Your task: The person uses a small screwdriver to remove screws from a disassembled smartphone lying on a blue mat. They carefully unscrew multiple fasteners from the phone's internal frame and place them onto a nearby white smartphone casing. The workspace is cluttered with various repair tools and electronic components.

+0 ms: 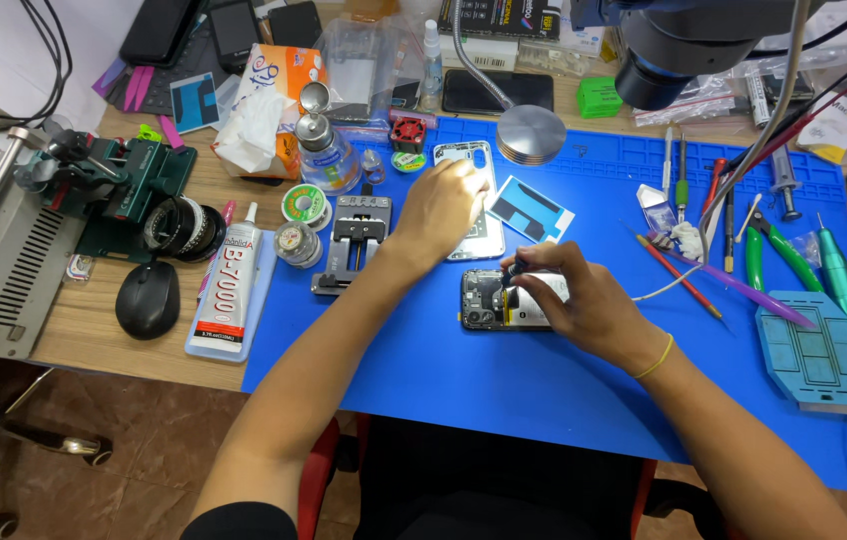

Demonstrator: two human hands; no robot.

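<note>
The opened smartphone (pixel 504 300), back cover removed and glossy internals exposed, lies on the blue silicone mat (pixel 564 380). A dark screwdriver (pixel 512 270) is pinched in the right hand (pixel 584 300) over its board. The left hand (pixel 441 205), fingers curled, rests on the detached white cover (pixel 474 200) just beyond. Steady, vertical pressure seems needed.

Wooden desk (pixel 124 345), blue work mat (pixel 504 385) on top, brown mottled floor (pixel 134 450), red chair (pixel 319 470) below

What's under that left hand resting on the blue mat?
The left hand covers a white phone back cover lying on the blue mat. Its top and lower edge show; the middle is hidden.
</note>
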